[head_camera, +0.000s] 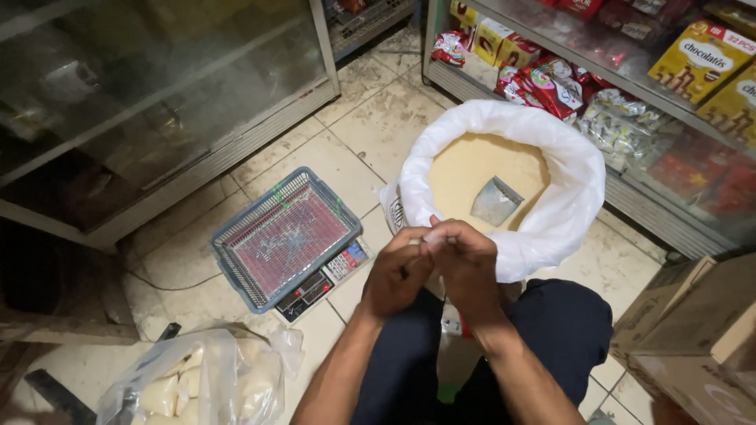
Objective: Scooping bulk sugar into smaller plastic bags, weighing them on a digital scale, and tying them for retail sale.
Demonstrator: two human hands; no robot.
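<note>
At the centre of the head view, above the person's knees, the left hand (pixel 398 275) and the right hand (pixel 465 264) meet, the fingers (pixel 441 234) of both pinched together on a small pale item (pixel 432 236) that is too small to identify; both hands are thus closed on it, thumbs and fingertips touching. Just beyond the hands, on the tiled floor (pixel 370 126), stands a white sack (pixel 504 181) with its mouth rolled down, filled with a pale yellowish granular material (pixel 465 169). A grey metal scoop (pixel 496 201) rests upright in this material, toward the near side of the sack. Left of the sack, on the floor, lies an electronic scale (pixel 323 283) with a keypad facing the person; a shallow blue-grey mesh basket (pixel 283 236) sits on its platform. At the near left, a clear plastic bag (pixel 197 386) holds several small filled packets of pale contents. To the far left stands a glass-fronted cabinet (pixel 157 102). To the far right, a glass display shelf (pixel 630 86) carries packaged snacks in red, yellow and silver wrappers. Cardboard boxes (pixel 693 330) stand at the near right, beside the person's dark trouser leg (pixel 567 323).
</note>
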